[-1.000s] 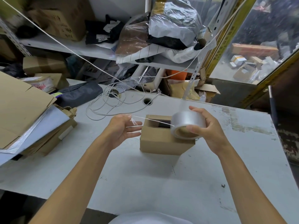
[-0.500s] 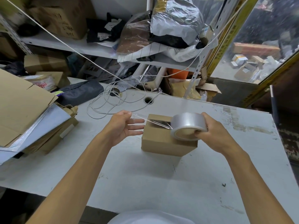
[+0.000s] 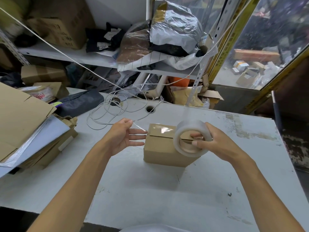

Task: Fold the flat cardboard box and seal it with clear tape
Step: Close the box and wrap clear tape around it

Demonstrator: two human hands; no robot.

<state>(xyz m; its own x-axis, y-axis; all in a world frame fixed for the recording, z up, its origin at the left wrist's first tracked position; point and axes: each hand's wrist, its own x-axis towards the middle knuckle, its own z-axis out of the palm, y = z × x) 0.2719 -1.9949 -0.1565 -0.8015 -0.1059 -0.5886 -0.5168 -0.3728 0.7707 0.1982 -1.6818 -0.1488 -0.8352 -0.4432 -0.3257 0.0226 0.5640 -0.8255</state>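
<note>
My left hand (image 3: 122,136) pinches the tape end; my right (image 3: 215,144), gripping the roll (image 3: 187,136), has dropped onto the box (image 3: 160,148), flaps now shut for sealing.

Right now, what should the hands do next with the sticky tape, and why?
Probably lower the pulled-out tape strip onto the box along its top seam. The left hand pinches the free end, the right hand holds the tape roll, and the flaps look closed.

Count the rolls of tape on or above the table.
1. The tape roll is held in the right hand above the box, its free end pinched by the left hand. More could be hidden in the clutter.
</note>
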